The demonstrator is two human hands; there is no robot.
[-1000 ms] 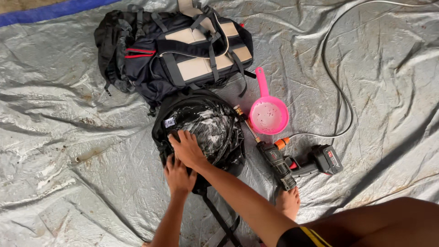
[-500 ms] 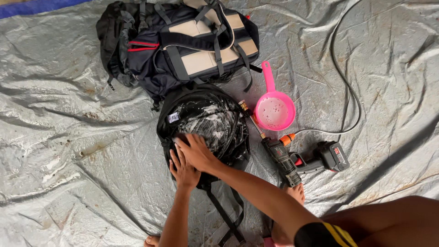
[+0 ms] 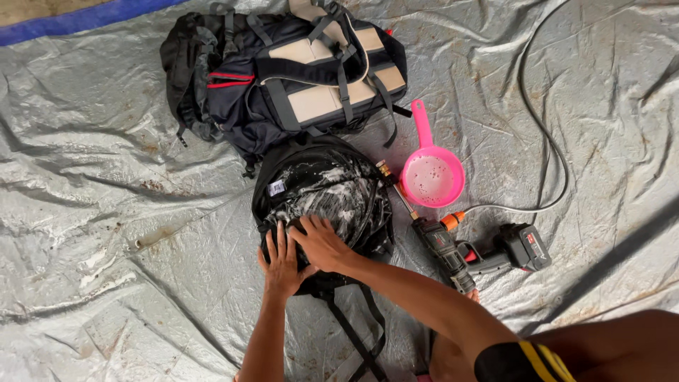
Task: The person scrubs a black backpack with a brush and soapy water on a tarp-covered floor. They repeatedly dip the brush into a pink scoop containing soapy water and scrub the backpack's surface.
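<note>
Black backpack, soapy and wet, lying flat on a grey tarpaulin spread over the floor, just below a larger dark backpack with beige panels. Foam streaked white across its upper face; straps trailing down toward the lower edge of the view.

Risks, as a judgement only: slick lather under both palms, so an easy slide off the fabric and onto the tarpaulin. Cordless spray gun resting just right of the right forearm, with its brass nozzle close to the bag; likely to be knocked or rolled by an elbow swinging out. Grey hose looping away from the gun, a possible snag. Pink plastic scoop near the bag's right side, light enough to tip if bumped, spilling whatever water sits in it.

Grip: left hand flat, fingers spread and pointing up, pressed on the lower part of the black backpack. Right hand beside it, partly overlapping, fingers spread and slightly curled, palm down on the same wet fabric. Nothing pinched or enclosed by either hand; contact by pressing only.
</note>
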